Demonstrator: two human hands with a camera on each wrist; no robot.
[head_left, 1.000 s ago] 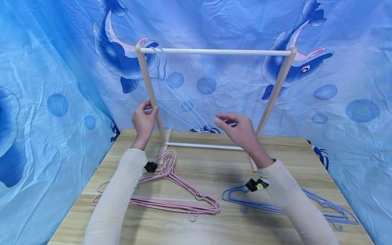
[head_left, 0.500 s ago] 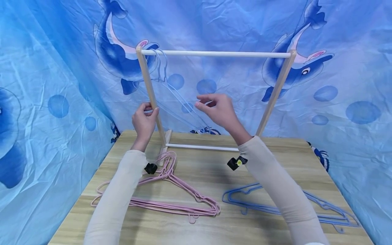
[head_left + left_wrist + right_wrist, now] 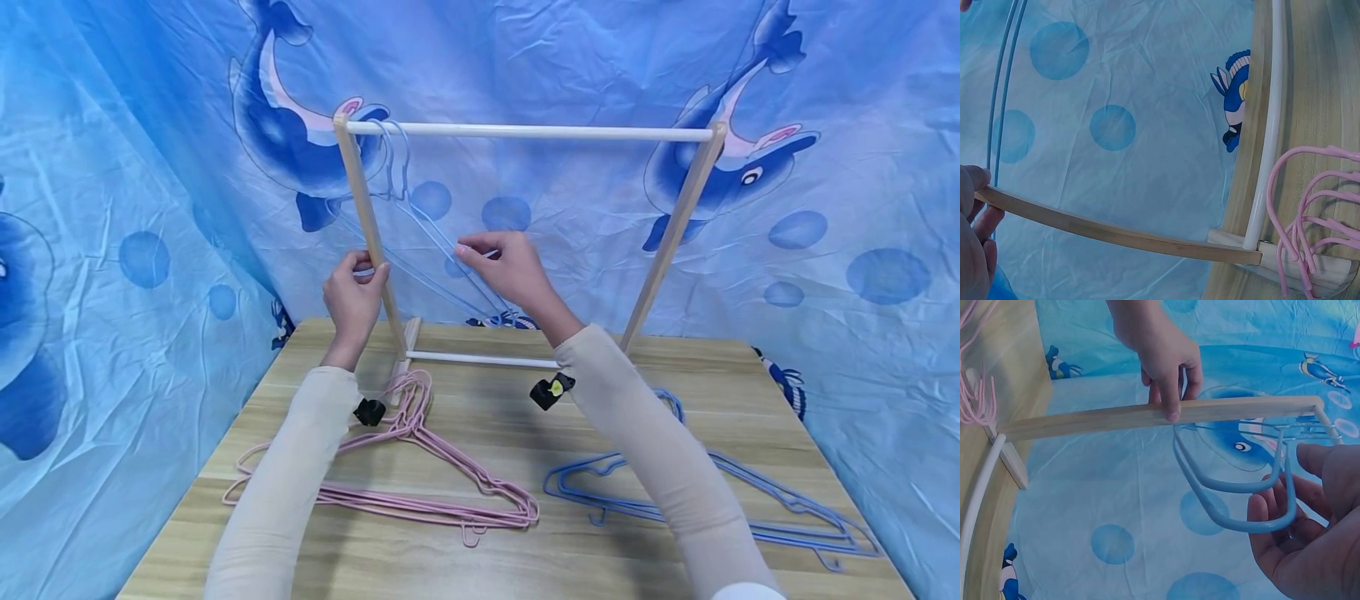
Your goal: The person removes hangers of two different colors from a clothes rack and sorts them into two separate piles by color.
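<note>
My left hand (image 3: 352, 296) grips the left wooden post (image 3: 360, 187) of a small clothes rack, thumb on one side and fingers on the other. Two light-blue clothes hangers (image 3: 1235, 523) hang by their hooks at the left end of the rack's white top rail (image 3: 525, 131). Beside them is my right hand (image 3: 506, 262), its fingers reaching behind the hangers' near ends in the right wrist view. Its thumb (image 3: 1313, 456) stands apart from its fingertips, with the hangers passing through the gap. Whether the fingers touch them is unclear.
Several pink hangers (image 3: 412, 429) lie stacked at the left of the wooden table (image 3: 540, 558). More blue hangers (image 3: 615, 502) lie at the right, partly under my right sleeve. A white lower bar (image 3: 480, 359) joins the rack's posts. Blue cloth (image 3: 862, 183) surrounds the table.
My right hand has moved left and up, from near the middle of the rack to the hanging blue hangers. The left hand keeps its grip on the post.
</note>
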